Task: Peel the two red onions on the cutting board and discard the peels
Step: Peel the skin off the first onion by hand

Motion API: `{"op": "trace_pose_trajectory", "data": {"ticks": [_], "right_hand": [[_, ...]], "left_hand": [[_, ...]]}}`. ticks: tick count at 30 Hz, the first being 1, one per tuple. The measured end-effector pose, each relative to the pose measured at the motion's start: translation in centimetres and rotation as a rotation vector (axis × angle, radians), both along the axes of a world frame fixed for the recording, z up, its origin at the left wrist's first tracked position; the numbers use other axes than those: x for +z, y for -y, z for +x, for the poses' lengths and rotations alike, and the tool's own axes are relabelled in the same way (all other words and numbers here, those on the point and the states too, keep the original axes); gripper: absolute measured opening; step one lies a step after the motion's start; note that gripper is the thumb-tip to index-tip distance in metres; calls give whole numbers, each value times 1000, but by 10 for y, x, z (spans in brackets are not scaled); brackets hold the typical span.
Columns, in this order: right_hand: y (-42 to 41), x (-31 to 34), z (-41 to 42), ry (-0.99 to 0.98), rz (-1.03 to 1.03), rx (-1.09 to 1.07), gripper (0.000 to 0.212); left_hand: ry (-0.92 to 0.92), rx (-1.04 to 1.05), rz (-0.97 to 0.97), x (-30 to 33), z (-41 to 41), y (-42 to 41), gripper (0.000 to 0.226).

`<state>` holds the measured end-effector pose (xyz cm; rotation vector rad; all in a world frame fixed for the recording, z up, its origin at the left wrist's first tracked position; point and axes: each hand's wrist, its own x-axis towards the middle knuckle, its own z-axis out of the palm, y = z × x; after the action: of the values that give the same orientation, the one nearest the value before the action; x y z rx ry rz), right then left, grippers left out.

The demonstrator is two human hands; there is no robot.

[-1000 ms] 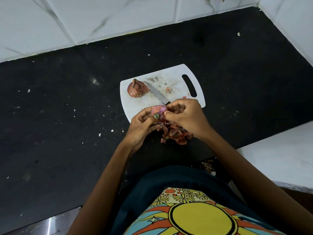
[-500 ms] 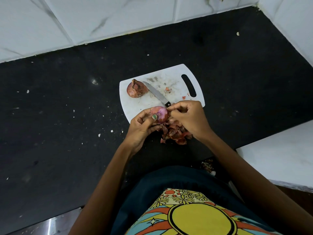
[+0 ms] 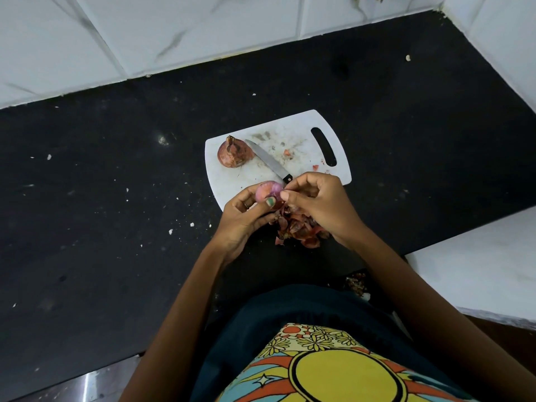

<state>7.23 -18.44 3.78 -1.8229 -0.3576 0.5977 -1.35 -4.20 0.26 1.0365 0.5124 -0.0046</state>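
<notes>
My left hand (image 3: 242, 219) grips a mostly peeled pink onion (image 3: 267, 190) over the near edge of the white cutting board (image 3: 301, 134). Thumb and forefinger of my right hand (image 3: 317, 203) pinch at the onion's right side, where a bit of skin sits. A second red onion (image 3: 234, 152), still in its brown skin, lies on the board's far left. A heap of reddish peels (image 3: 298, 229) lies on the black counter under my hands, partly hidden by them.
A small knife (image 3: 268, 161) with a black handle lies on the board between the two onions, blade pointing away. The black counter (image 3: 116, 198) carries scattered white crumbs. White tiled wall (image 3: 203, 30) behind; a white ledge (image 3: 478, 271) at the right.
The onion has turned slightly in my left hand, showing more peeled pink surface. My right hand's pinch shifted on its right side. Whole onion and knife have not moved.
</notes>
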Motion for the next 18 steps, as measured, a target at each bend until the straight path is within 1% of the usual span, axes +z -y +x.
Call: {"op": "trace_pose_trajectory", "data": {"ticks": [2,5,9,11,15,18], "right_hand": [[-1,1,0,-41,-2,1,8],[-3,2,1,-125,46,-24,3],[-3,-1,3,-358,212,-184,5],[-3,-6,3,-394,212,-246,5],[-2,-19,2,-324,93,-318,8],[4,-24,3,-123,-74,-246,8]], "left_hand": [[-8,-3,-14,-1,0,-1,33],[-28,-6,-56,-1,0,-2,30],[-36,-40,-149,2,1,-2,27],[-34,-59,-188,3,1,-2,25],[-45,-64,-229,1,0,-3,27],[-45,-57,-232,2,-1,-4,29]]}}
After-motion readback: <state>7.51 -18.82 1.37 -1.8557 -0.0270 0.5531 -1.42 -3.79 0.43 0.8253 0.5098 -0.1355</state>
